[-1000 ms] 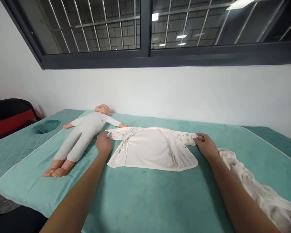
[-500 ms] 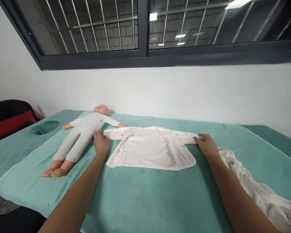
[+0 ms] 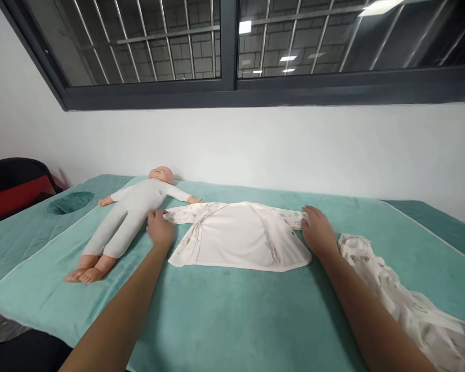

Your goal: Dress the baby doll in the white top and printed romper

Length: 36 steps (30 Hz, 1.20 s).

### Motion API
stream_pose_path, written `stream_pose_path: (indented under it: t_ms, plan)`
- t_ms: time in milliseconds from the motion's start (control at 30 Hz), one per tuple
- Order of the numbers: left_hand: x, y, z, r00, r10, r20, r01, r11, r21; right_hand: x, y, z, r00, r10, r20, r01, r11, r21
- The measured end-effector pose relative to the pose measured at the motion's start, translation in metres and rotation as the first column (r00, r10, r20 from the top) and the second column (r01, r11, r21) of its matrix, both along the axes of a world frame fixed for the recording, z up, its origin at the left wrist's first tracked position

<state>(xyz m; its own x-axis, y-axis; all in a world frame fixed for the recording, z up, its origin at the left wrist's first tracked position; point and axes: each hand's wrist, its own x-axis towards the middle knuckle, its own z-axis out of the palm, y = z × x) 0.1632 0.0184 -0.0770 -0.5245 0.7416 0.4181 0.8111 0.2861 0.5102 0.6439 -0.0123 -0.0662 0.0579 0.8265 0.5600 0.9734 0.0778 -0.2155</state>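
A white baby shirt (image 3: 236, 240) with a small print on its sleeves lies spread flat, front up, sleeves stretched to both sides. My left hand (image 3: 160, 228) pinches the cuff of the left-hand sleeve. Over the end of the other sleeve lies my right hand (image 3: 318, 230), its fingers closed on the cuff and hiding it. Just left of my left hand, a baby doll (image 3: 137, 199) in a pale grey bodysuit rests on its back, head toward the wall. One doll hand lies near the shirt's left sleeve.
A green padded bed (image 3: 232, 315) carries everything. Crumpled white printed baby clothes (image 3: 391, 281) lie beside my right forearm. A round hole (image 3: 70, 203) shows in the bed at left, near a black and red chair (image 3: 17, 191). A white wall (image 3: 271, 150) closes off the back.
My right hand has shifted inward to the left along the sleeve and now covers its end. My left hand stays at its cuff. The shirt and doll keep their places.
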Motion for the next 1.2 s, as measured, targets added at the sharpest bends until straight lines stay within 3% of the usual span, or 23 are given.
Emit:
stream_pose_path:
  t_ms: [100, 233, 367, 500, 600, 700, 833, 933, 1067, 1200]
  plan:
    - [-0.001, 0.000, -0.001, 1.000, -0.019, -0.022, 0.019, 1.000, -0.018, -0.017, 0.004, -0.004, 0.989, 0.139, 0.059, -0.126, 0.975, -0.182]
    - [-0.002, -0.001, -0.001, 0.999, -0.035, -0.034, 0.034, 0.999, -0.034, -0.022, 0.007, -0.013, 0.982, 0.119, 0.144, -0.061, 0.933, -0.355]
    - [-0.002, -0.001, -0.001, 0.998, -0.046, -0.037, 0.045, 0.998, -0.036, -0.014, 0.006, -0.014, 0.985, 0.045, 0.169, 0.016, 0.940, -0.341]
    - [-0.002, 0.001, -0.003, 0.999, -0.046, -0.025, 0.046, 0.999, -0.025, -0.021, -0.002, -0.004, 0.999, 0.032, 0.033, -0.024, 0.973, -0.229]
    - [-0.002, 0.002, -0.004, 0.999, -0.041, -0.010, 0.041, 0.999, -0.007, -0.055, -0.017, 0.006, 0.979, 0.134, -0.155, -0.144, 0.988, -0.050]
    - [-0.002, 0.004, -0.002, 0.999, -0.035, 0.011, 0.035, 0.999, 0.016, -0.109, -0.039, 0.010, 0.917, 0.317, -0.241, -0.320, 0.947, 0.030]
    - [-0.002, 0.004, 0.000, 0.998, -0.047, 0.045, 0.044, 0.997, 0.060, -0.167, -0.065, 0.009, 0.818, 0.554, -0.153, -0.573, 0.808, -0.137]
    - [0.001, 0.001, 0.002, 0.995, -0.077, 0.062, 0.070, 0.991, 0.113, -0.179, -0.073, 0.009, 0.757, 0.642, -0.121, -0.648, 0.715, -0.261]
    - [0.002, -0.012, 0.011, 0.975, -0.219, 0.036, 0.209, 0.960, 0.184, -0.170, -0.077, 0.008, 0.780, 0.577, -0.240, -0.625, 0.721, -0.299]
    - [-0.024, -0.024, 0.043, 0.937, -0.348, -0.035, 0.344, 0.900, 0.268, -0.180, -0.067, 0.011, 0.742, 0.502, -0.445, -0.640, 0.728, -0.246]
